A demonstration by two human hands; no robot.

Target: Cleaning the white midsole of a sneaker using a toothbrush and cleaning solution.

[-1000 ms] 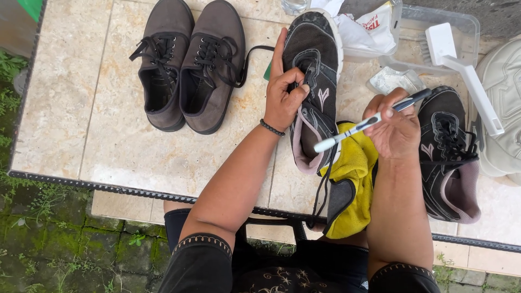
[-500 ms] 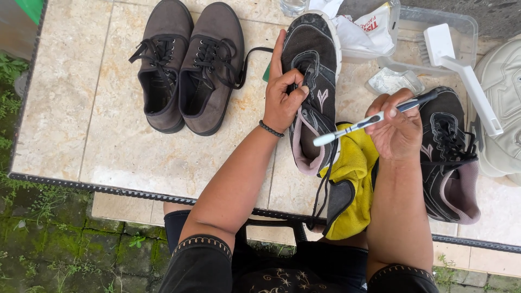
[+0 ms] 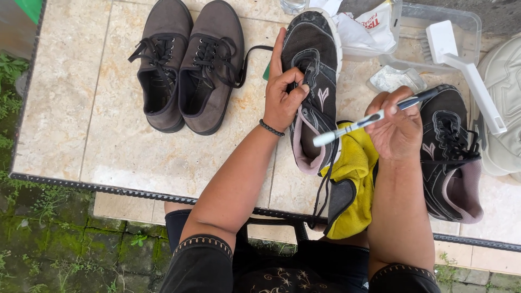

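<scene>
While left fingers (image 3: pixel 290 92) pinch one black sneaker (image 3: pixel 312 70), right fingers (image 3: pixel 399 122) grip one toothbrush (image 3: pixel 369 118); two grey shoes (image 3: pixel 187 65) rest nearby.

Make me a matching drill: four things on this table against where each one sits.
Things:
1. pair of grey lace-up shoes
2. black running shoe with white trim
3. white toothbrush
4. white plastic scrub brush

Places:
A. in the right hand
B. on the clear plastic tub
C. under the left hand
D. table's left part

Pairs: 1-D, 2-C, 3-A, 4-B
</scene>
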